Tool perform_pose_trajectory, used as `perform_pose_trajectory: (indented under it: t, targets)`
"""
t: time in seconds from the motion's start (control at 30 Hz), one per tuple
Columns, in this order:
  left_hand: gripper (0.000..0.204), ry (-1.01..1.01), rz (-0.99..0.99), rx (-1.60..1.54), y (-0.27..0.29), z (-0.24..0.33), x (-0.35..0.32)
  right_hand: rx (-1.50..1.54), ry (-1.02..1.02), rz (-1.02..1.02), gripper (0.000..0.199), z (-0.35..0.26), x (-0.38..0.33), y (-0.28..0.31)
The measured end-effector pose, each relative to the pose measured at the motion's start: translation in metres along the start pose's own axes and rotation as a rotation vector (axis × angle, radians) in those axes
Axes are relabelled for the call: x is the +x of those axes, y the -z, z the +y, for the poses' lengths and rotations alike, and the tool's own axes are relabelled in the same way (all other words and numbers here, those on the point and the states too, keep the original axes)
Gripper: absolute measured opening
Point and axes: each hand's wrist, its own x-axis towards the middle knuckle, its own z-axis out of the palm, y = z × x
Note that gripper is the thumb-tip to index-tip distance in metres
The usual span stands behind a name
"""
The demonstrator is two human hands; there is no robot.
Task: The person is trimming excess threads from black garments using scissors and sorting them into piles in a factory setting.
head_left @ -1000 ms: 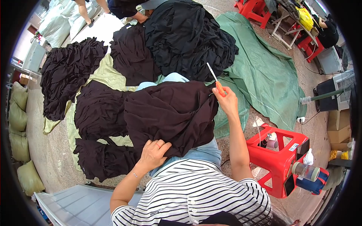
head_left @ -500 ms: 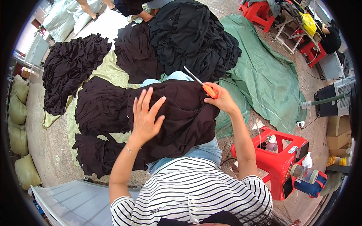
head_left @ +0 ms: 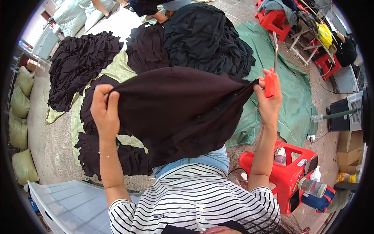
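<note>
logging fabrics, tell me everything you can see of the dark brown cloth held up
The dark brown cloth looks thin, soft and plain. It is spread between the left hand, pinching its left edge, and the right hand, pinching a gathered end; folds fan from there. Its lower part lies over light blue jeans.

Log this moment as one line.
left hand: pinching dark brown fabric piece | right hand: pinching its opposite side, holding red-handled slim metal tool | fabric: spread between hands
</note>
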Motion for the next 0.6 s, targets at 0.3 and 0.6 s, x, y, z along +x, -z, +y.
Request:
perform_pose_trajectory:
  t: [0.3,0.6]
  targets:
    - [0.033,-0.163,-0.031,0.514,-0.05,-0.106,-0.031,-0.469,-0.096,-0.151,0.045,0.042,-0.007,-0.044]
    - [0.02,-0.219,-0.365,-0.108,-0.131,-0.056,-0.083,-0.583,-0.189,-0.526,0.053,-0.003,-0.101,0.001]
